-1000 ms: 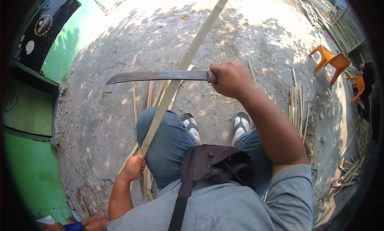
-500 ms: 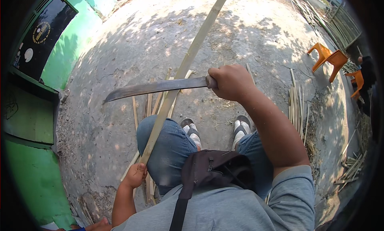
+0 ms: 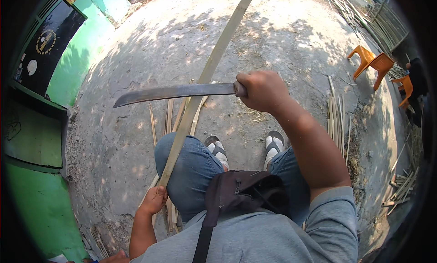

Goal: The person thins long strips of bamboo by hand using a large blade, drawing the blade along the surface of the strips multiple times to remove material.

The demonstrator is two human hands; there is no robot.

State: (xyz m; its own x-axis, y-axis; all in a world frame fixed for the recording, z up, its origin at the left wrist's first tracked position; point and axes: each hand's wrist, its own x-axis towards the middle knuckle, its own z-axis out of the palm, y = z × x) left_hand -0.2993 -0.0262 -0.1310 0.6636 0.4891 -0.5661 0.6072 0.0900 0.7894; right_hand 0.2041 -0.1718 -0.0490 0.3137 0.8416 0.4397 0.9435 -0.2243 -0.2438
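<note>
A long pale bamboo strip (image 3: 214,62) slants from my left knee up past the top edge of the view. Its near end is gripped in my left hand (image 3: 155,200), which is closed beside my left thigh. My right hand (image 3: 263,91) is wrapped round the short handle of a machete (image 3: 173,94). The blade points left and lies across the strip, in front of it; whether it touches the strip I cannot tell. My fingers hide most of the handle.
Split strips (image 3: 169,119) lie on the ground under my left leg, and another bundle (image 3: 336,122) at right. Orange plastic stools (image 3: 374,65) stand at far right, near a person in dark clothes (image 3: 416,92). A green wall (image 3: 38,208) runs along the left. Another person's hand (image 3: 116,257) shows at lower left.
The machete and my right hand have shifted slightly left and up. The strip's upper part has swung a little left. My left hand keeps its hold.
</note>
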